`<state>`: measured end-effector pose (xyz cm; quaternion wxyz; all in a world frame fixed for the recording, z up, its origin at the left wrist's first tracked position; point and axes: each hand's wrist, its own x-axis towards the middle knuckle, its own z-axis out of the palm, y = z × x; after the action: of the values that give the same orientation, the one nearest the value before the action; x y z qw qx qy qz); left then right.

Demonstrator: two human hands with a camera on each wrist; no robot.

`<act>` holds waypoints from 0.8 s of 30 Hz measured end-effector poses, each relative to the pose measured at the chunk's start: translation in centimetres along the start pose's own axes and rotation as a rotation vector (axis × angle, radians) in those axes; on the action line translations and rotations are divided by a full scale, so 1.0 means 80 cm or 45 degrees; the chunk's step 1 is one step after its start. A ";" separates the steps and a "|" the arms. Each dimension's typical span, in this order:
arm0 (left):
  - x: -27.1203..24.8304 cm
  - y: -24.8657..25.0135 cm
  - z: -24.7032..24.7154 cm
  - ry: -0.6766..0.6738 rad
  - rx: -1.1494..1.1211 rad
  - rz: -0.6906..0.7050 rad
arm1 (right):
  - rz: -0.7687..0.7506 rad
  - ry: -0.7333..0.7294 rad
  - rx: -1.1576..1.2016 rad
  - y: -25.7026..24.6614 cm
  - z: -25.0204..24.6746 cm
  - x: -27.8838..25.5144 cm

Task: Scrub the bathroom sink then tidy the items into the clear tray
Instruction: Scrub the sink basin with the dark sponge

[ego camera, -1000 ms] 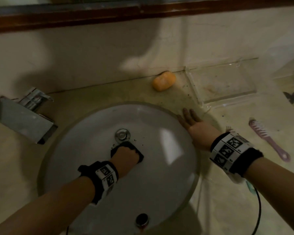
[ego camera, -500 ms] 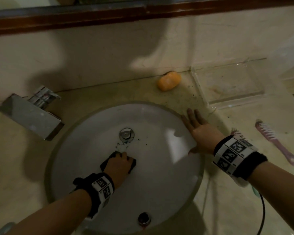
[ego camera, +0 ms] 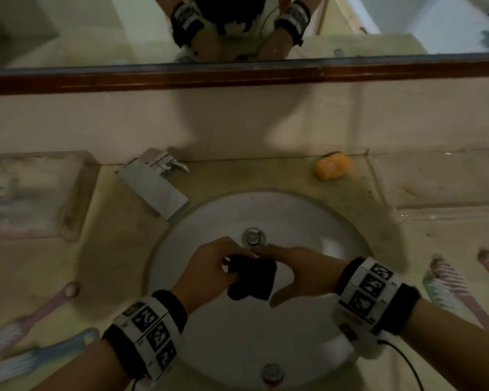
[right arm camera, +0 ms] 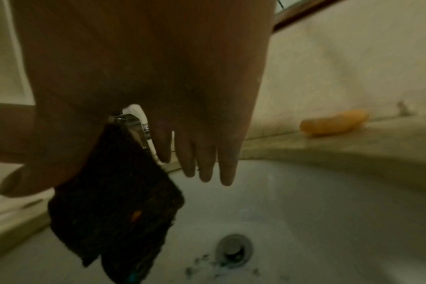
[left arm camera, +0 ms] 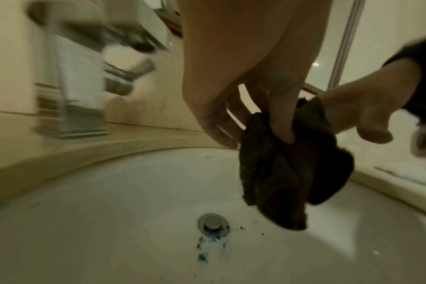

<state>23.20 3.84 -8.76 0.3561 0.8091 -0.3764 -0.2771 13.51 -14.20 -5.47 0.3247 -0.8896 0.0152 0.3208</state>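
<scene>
At frame centre, left hand (ego camera: 209, 266) pinches the dark scrub cloth (ego camera: 251, 280), right hand (ego camera: 299, 273) loose-fingered beside it; a fumbled handover could drop it onto the drain (ego camera: 253, 237).

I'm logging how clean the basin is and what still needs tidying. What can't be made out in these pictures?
- Sink beneath the cloth: covered by the cloth and both hands, head view.
- Left tray contents: blurred, head view.
- Right hand grip on the cloth: its fingers look straight, contact unclear, right wrist view.
- Toothbrushes at right: cut by the edge.
</scene>
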 end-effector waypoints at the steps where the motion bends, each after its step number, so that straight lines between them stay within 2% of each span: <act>1: -0.011 -0.001 -0.003 0.066 -0.035 -0.040 | -0.014 0.017 0.085 -0.007 0.005 0.004; 4: -0.041 -0.003 -0.005 0.167 -0.270 -0.163 | -0.040 0.097 0.260 -0.017 0.022 0.015; 7: -0.058 -0.003 -0.006 0.031 -0.328 -0.217 | -0.022 0.051 0.222 -0.023 0.040 0.022; 9: -0.064 -0.016 -0.014 -0.063 -0.075 -0.225 | 0.024 -0.040 0.151 -0.025 0.051 0.027; 11: -0.068 -0.040 -0.037 -0.007 0.211 -0.264 | 0.091 -0.138 0.000 -0.023 0.061 0.032; 14: -0.073 -0.081 -0.091 0.108 0.415 -0.443 | 0.177 -0.298 -0.179 -0.028 0.074 0.042; 16: -0.074 -0.106 -0.119 0.024 0.499 -0.511 | 0.150 -0.392 -0.207 -0.039 0.085 0.051; 20: -0.073 -0.134 -0.140 -0.321 0.732 -0.545 | 0.026 -0.661 -0.298 -0.064 0.117 0.069; 24: -0.063 -0.145 -0.139 -0.421 0.772 -0.567 | -0.009 -0.890 -0.396 -0.076 0.132 0.076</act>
<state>33.12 17.38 -10.34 -0.0325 0.8837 -0.3088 -0.3501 13.80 -2.09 -11.71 0.1723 -0.7652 -0.1486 0.6023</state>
